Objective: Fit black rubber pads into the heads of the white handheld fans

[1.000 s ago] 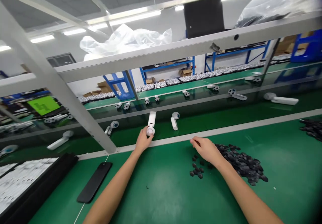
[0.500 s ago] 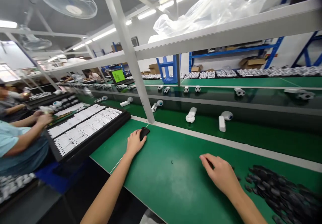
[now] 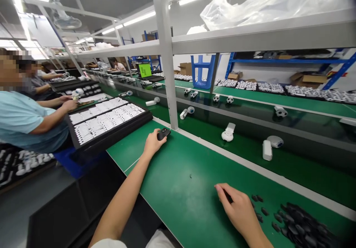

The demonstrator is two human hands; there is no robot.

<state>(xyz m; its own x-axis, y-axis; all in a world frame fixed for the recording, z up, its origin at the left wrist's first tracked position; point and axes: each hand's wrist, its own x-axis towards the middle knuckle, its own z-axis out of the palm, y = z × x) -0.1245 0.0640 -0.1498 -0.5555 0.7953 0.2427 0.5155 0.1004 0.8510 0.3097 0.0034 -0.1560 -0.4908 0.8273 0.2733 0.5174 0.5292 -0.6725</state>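
My left hand (image 3: 152, 143) is closed around the near end of a black smartphone (image 3: 164, 133) at the far edge of the green worktop (image 3: 178, 192), beside the white post. The phone's camera lenses face up. Lower right, my right hand (image 3: 236, 209) hovers over or rests on the worktop with thumb and fingertips pressed together. Whatever it pinches, if anything, cannot be made out. Just right of that hand lie several loose black plastic pieces (image 3: 264, 211) and a heap of the same small parts (image 3: 304, 225). A tiny dark scrap (image 3: 190, 176) lies between my hands.
Beyond the worktop a conveyor belt (image 3: 200, 123) carries white camera-like units (image 3: 228, 132). A white post (image 3: 168, 73) and shelf beam (image 3: 250, 40) stand in front. On the left, a black tray (image 3: 111, 131) holds white parts, with a co-worker in light blue (image 3: 25, 118) beside it.
My view has swung left, showing more of the co-worker. The phone has turned slightly in my left hand. My right hand stays pinched, with more loose black pieces visible beside it.
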